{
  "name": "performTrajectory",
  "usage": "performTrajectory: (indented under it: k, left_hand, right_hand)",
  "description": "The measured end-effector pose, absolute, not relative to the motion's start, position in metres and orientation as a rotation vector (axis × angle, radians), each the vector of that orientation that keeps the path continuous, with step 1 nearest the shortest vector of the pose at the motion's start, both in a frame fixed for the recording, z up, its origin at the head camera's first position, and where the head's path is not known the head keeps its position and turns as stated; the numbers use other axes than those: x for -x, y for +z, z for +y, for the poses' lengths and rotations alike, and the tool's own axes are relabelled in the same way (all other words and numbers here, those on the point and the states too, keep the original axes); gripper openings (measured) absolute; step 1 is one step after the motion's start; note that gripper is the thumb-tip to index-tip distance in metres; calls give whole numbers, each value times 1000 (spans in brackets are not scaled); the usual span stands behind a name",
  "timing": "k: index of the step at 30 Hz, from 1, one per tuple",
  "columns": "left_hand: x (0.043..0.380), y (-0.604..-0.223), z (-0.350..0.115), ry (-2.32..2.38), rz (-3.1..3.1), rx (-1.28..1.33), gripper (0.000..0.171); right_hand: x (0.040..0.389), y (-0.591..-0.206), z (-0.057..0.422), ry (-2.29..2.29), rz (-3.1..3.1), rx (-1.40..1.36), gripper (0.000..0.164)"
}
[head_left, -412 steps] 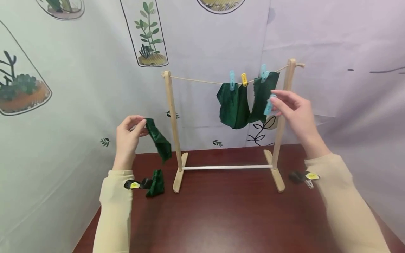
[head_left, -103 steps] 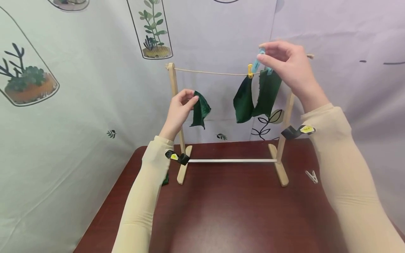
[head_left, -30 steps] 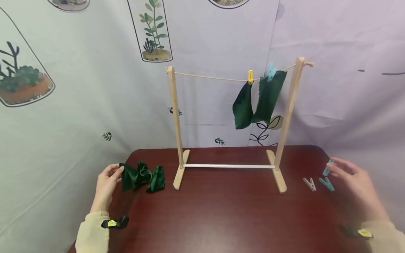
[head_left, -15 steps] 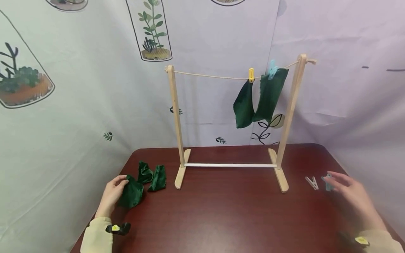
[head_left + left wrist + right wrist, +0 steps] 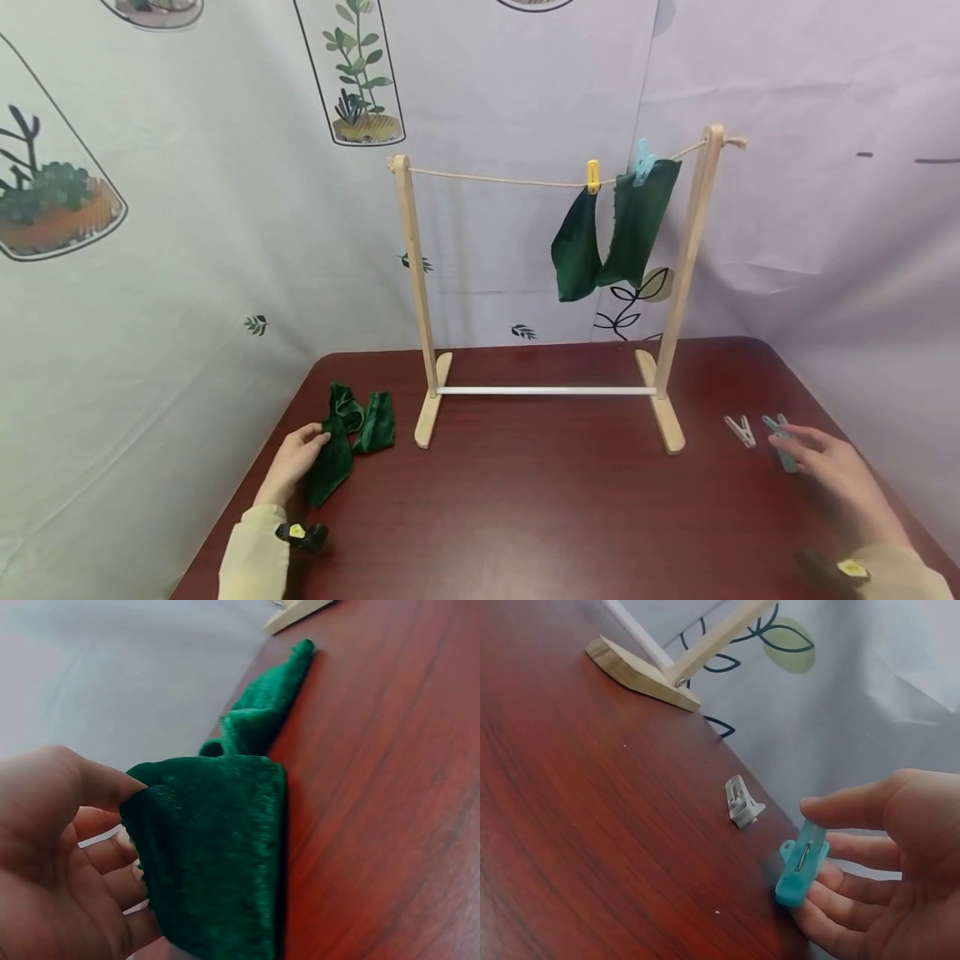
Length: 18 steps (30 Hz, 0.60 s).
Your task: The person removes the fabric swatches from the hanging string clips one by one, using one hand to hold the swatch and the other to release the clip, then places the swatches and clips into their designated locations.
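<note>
At the table's left side my left hand (image 5: 291, 462) pinches a small dark green velvety cloth (image 5: 214, 855) between thumb and fingers; it hangs down low over the table. Two more crumpled green cloths (image 5: 375, 423) lie just beyond it. On the right, my right hand (image 5: 832, 467) holds a blue clothespin (image 5: 802, 866) by one end, thumb above and fingers below, low at the tabletop. Part of a second blue clothespin (image 5: 771, 424) shows right behind it. A white clothespin (image 5: 740, 431) lies close by, to the left.
Mid-table stands a wooden clothesline rack (image 5: 417, 275) with a cord (image 5: 495, 179). Two green cloths hang on the cord's right part, one under a yellow clothespin (image 5: 593, 177), one under a light blue clothespin (image 5: 643, 162). A plant-printed fabric backdrop (image 5: 517, 83) stands behind the table.
One cloth and its blue clothespin have left the line since 3.4 s ago. Lately my left hand shifted the cloth toward the near side; my right hand lowered its clothespin beside the other blue one.
</note>
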<state>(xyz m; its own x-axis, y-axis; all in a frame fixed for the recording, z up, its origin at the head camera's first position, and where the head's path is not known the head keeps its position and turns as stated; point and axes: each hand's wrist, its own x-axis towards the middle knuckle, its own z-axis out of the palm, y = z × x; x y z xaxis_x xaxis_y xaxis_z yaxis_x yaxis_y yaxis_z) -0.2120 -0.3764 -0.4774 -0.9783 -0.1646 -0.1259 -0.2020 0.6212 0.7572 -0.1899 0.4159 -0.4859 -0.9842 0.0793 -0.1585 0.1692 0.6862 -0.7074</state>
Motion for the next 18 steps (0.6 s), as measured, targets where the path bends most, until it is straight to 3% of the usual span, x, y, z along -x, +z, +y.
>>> performTrajectory:
  k: [7, 18]
  left_hand:
    - [219, -485, -373, 1284, 2836, 277, 19]
    - [218, -487, -375, 1233, 2852, 257, 21]
  right_hand:
    - [192, -485, 410, -1076, 2832, -222, 82]
    - [196, -486, 403, -925, 2895, -206, 80]
